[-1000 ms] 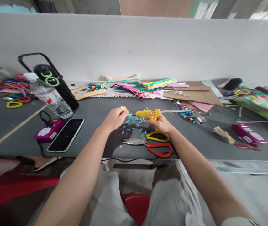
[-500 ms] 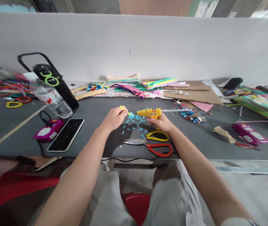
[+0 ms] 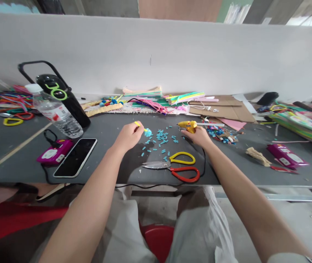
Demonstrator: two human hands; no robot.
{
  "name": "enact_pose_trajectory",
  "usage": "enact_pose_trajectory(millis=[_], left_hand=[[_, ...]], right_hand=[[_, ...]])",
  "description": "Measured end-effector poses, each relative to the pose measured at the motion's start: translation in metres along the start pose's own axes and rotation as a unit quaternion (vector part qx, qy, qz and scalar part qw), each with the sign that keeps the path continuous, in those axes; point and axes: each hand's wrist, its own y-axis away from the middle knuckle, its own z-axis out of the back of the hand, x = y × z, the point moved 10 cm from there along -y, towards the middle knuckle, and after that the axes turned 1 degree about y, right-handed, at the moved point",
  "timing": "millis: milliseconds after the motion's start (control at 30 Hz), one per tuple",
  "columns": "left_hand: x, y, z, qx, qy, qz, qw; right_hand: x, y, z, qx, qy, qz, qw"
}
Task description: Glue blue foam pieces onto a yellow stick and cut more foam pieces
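Note:
Closed in a pinch, my left hand (image 3: 130,136) holds a thin yellow stem (image 3: 137,124) that looks like a pipe cleaner. A light-blue cluster (image 3: 147,133) sits at the stem's right end. My right hand (image 3: 199,136) grips a yellow hot glue gun (image 3: 188,126), nozzle to the left, with a clear glue stick (image 3: 213,124) out of its back. Between the hands, small blue pieces (image 3: 161,135) lie scattered on the grey table (image 3: 103,128). Nearer to me rest scissors (image 3: 157,165) with one yellow and one red handle.
Left of me stand a water bottle (image 3: 60,115) and a black flask (image 3: 76,106), with a phone (image 3: 76,157) and a purple power block (image 3: 56,152) before them. Cardboard (image 3: 224,108) and bundles of pipe cleaners (image 3: 185,96) line the partition. Another purple block (image 3: 286,156) lies right.
My right hand has moved the glue gun to the right, away from the blue cluster. My left hand has shifted slightly left with the stem.

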Motion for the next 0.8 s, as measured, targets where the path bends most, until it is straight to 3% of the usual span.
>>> enact_pose_trajectory(millis=[100,267,333,433,567,700,800], left_hand=[[0.001,0.001,0.002,-0.007,-0.021,0.009,1.0],[0.0,0.002,0.011,-0.042,-0.034,0.03,0.998],[0.001,0.002,0.013,-0.054,-0.035,0.037,0.997],[0.003,0.001,0.015,-0.068,-0.039,0.036,0.996],[0.002,0.0,0.016,-0.087,-0.031,0.003,0.996],[0.001,0.0,0.018,-0.095,-0.022,-0.013,0.995],[-0.003,0.001,0.022,-0.109,-0.026,-0.025,0.993]], right_hand=[[-0.003,0.007,0.008,-0.009,0.011,0.007,1.0],[-0.023,0.035,0.03,-0.018,0.045,-0.057,0.997],[-0.018,0.048,0.036,-0.005,0.078,-0.055,0.995],[0.018,0.063,0.023,0.071,0.052,0.015,0.996],[0.09,0.069,-0.002,0.145,-0.05,0.152,0.976],[0.137,0.056,-0.03,0.194,-0.088,0.208,0.955],[0.156,0.045,-0.05,0.218,-0.088,0.232,0.944]])
